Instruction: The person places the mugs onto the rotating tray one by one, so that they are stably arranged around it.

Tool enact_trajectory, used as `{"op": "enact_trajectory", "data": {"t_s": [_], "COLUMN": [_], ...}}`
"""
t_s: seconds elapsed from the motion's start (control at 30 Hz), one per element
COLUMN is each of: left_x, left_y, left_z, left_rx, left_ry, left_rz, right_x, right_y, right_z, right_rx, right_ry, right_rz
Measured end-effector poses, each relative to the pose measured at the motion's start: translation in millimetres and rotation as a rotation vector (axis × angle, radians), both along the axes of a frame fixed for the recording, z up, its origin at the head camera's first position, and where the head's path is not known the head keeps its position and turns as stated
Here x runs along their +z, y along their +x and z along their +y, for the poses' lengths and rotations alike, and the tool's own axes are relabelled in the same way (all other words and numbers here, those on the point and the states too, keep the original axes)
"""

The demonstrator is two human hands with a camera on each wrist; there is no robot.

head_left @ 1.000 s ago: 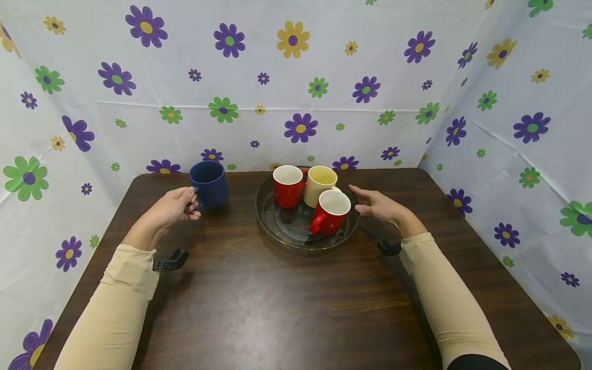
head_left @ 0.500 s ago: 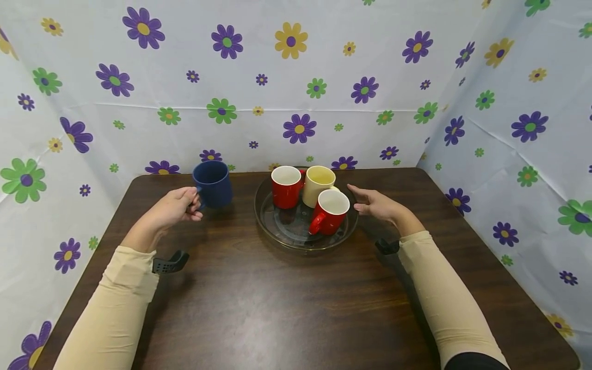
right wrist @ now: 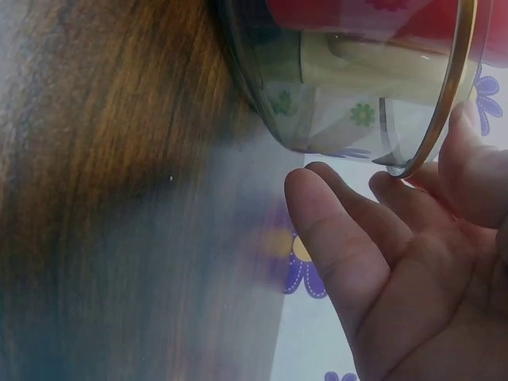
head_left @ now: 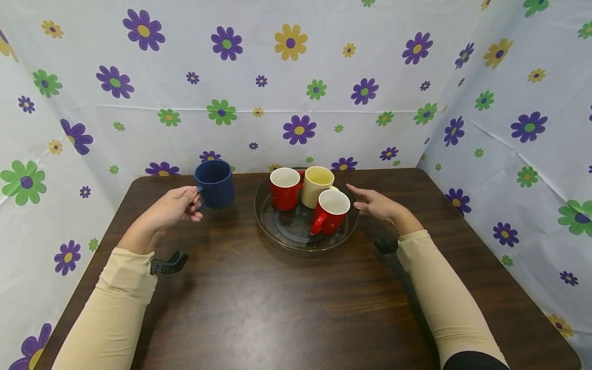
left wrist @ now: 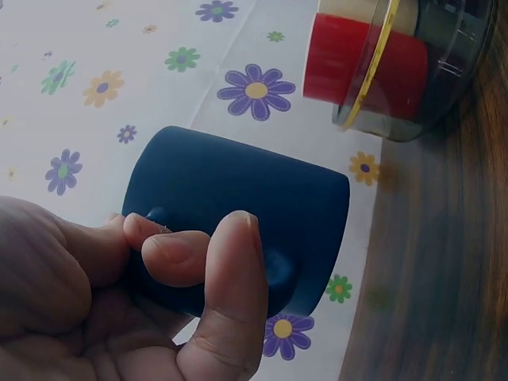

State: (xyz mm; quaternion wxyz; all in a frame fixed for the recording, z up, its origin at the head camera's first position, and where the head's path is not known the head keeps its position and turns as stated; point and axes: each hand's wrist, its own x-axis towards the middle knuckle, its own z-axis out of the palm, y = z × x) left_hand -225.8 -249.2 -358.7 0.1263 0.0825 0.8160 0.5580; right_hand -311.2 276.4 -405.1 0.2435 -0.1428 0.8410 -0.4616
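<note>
A dark blue mug (head_left: pixel 219 187) is held upright by my left hand (head_left: pixel 178 205), which pinches its handle. In the left wrist view, floral cloth shows between the base of that mug (left wrist: pixel 246 190) and the tabletop. To its right stands a round clear glass dish (head_left: pixel 296 242) with a gold rim. Inside are a red mug (head_left: pixel 284 198) at the left, a pale yellow mug (head_left: pixel 313 194) behind, and a second red mug (head_left: pixel 334 222) in front, tilted. My right hand (head_left: pixel 379 207) is at the dish's right side, its fingers loosely extended right by the rim.
A dark brown wooden table (head_left: pixel 277 313) carries the dish near its far edge. White cloth (head_left: pixel 259 61) printed with flowers hangs behind and at the sides. A black wrist mount (head_left: pixel 169 263) sits on the left forearm, another (head_left: pixel 385 246) on the right.
My left hand has turned slightly, and the blue mug has shifted a little to the right in it. The right hand and the mugs in the dish look nearly still.
</note>
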Motion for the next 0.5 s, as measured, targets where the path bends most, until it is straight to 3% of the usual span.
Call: {"op": "enact_trajectory", "data": {"t_s": [0.5], "left_x": [8.1], "left_y": [7.8], "left_z": [9.7], "left_rx": [-0.065], "left_ry": [0.044], "left_rz": [0.037], "right_x": [1.2], "right_y": [-3.7], "right_z": [-2.1], "right_rx": [-0.008], "right_ry": [0.05], "right_rz": [0.058]}}
